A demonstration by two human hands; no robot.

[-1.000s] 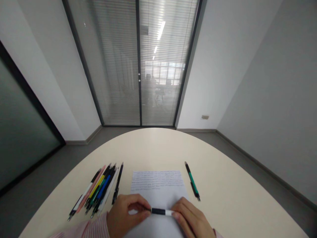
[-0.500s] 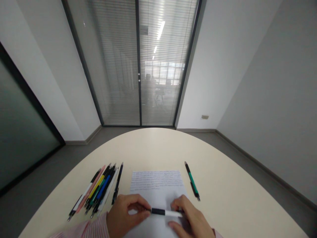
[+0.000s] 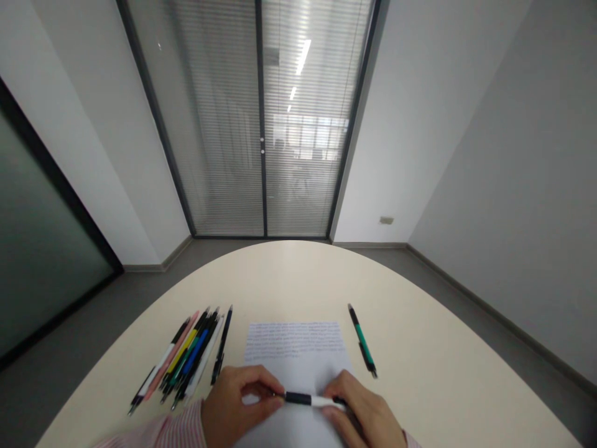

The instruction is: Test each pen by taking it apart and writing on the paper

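Observation:
A black and white pen is held level above a sheet of paper that has lines of handwriting on its upper part. The fingertips of my left hand pinch the pen's black tip end. At the other end, my right hand has its thumb and fingers closed on the white barrel, partly hiding it. A green and black pen lies beyond my right hand, to the right of the paper.
To the left of the paper, a single black pen lies beside a bunch of several pens in white, pink, yellow, green, blue and black. The round cream table has its far edge before a glass partition with blinds.
My right thumb has moved up against the pen's white barrel, closing the grip. My left hand and the pen have stayed nearly still.

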